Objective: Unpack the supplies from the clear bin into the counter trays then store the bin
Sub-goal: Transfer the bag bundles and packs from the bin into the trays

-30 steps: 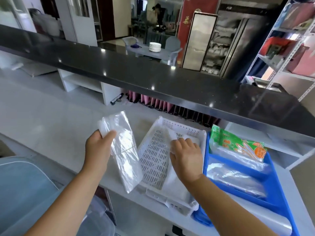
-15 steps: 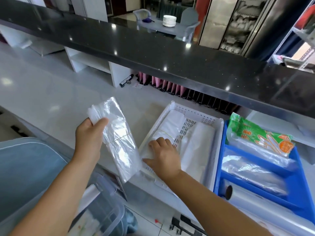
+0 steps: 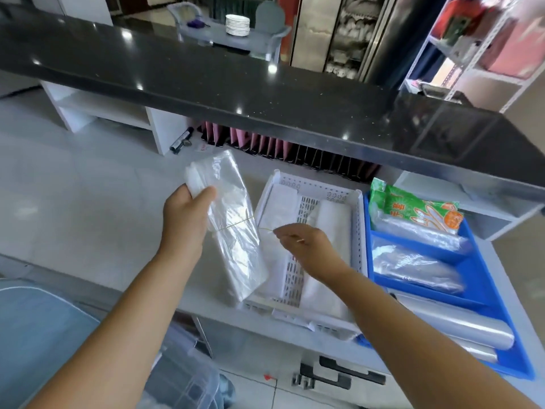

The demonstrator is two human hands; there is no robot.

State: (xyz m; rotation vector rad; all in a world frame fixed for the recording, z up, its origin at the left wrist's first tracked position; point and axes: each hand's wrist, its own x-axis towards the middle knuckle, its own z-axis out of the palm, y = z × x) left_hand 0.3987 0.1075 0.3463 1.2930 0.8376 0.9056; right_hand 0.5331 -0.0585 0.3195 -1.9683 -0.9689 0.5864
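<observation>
My left hand (image 3: pixel 185 219) grips a flat bundle of clear plastic bags (image 3: pixel 233 225) near its top end, holding it tilted over the counter just left of the white slotted tray (image 3: pixel 361 231). A thin rubber band (image 3: pixel 236 224) crosses the bundle. My right hand (image 3: pixel 306 243) hovers over the white tray and pinches a stretched rubber band between thumb and fingers. Two white bag stacks (image 3: pixel 333 219) lie in the white tray. The clear bin (image 3: pixel 182 376) sits low at bottom left, partly hidden by my left arm.
A blue divided tray (image 3: pixel 483 281) at the right holds a green glove packet (image 3: pixel 418 211), clear bag bundles and plastic rolls (image 3: pixel 460 326). A black counter ledge (image 3: pixel 265 93) overhangs the back. A marker (image 3: pixel 181 140) lies under it.
My right hand has lifted off the white stack in the tray and now pinches a rubber band. The left hand has kept hold of the clear bag bundle.
</observation>
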